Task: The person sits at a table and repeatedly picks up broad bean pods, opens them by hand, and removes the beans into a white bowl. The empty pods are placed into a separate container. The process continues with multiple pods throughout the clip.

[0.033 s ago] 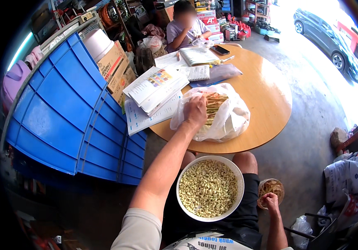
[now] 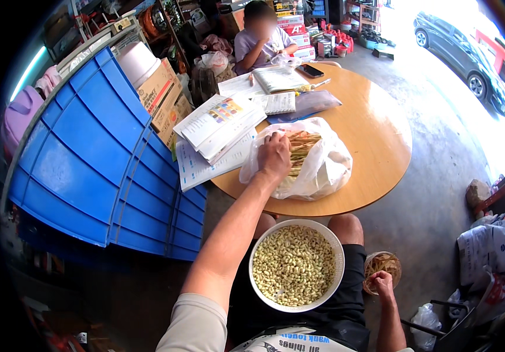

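My left hand reaches into a white plastic bag on the round table. Its fingers are curled at the left side of a bundle of long, thin yellow-green bean pods; the fingertips are hidden. On my lap rests a white basin with a perforated rim, full of shelled pale green beans. Low at the right, my right hand is closed above a small basket holding empty brown pods. Whatever its fingers may hold is too small to make out.
The wooden table carries open books, a pencil pouch and a phone. Across it sits another person. A large blue panel stands at my left. White sacks lie at the right.
My left hand has shifted very slightly to the left at the pods. My right hand and the basin stay in place.
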A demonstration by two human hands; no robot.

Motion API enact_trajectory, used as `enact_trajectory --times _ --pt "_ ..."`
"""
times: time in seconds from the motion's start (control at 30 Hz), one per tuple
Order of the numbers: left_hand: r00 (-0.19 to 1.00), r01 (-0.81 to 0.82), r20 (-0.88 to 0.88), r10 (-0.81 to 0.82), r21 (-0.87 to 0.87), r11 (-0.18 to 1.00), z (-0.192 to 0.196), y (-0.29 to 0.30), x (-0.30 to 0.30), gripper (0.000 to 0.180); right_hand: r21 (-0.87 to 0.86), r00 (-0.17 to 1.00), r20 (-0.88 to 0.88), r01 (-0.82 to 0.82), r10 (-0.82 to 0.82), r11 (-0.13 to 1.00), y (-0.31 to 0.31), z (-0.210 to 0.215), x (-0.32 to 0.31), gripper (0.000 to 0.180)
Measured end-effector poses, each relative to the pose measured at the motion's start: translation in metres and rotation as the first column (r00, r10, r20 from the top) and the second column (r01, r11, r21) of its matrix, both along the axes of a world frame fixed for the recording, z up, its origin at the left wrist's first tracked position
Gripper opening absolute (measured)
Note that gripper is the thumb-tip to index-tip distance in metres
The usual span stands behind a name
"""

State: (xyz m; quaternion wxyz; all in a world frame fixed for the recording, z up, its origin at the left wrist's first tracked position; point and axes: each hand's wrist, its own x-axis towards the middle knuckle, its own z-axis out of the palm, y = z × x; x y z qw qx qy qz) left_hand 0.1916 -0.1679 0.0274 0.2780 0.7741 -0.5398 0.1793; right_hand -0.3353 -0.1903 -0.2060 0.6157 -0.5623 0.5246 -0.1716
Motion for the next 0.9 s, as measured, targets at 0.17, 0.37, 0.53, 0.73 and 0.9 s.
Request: enact_trajectory --times 0.17,0.37,0.53,0.73,0.9 --pt "0.994 0.052 -0.098 -0.05 0.022 0.998 0.008 0.01 0.0 0.013 -0.027 1.0 0.004 0.01 -0.01 1.0 -0.003 0.029 0.02 0.021" --pt "0.996 0.062 -0.055 -0.073 -0.19 0.98 0.048 0.051 -0.02 0.006 -0.215 0.967 0.252 0.087 -0.031 0.973 -0.012 0.108 0.067 0.017" --pt "0.944 -0.01 -0.315 -0.096 -0.319 0.948 0.066 0.099 -0.059 0.006 -0.252 0.879 0.475 0.083 0.049 0.964 -0.001 0.207 0.129 0.011" --pt "0.529 -0.198 -0.813 -0.245 -0.399 0.895 0.054 0.151 -0.124 0.012 -0.249 0.688 0.641 -0.232 0.34 0.94 0.035 0.262 0.199 0.01" --pt "0.331 -0.216 -0.906 -0.264 -0.345 0.913 0.035 0.177 -0.172 0.012 -0.127 0.638 0.688 -0.363 0.346 0.923 0.05 0.271 0.242 0.02"
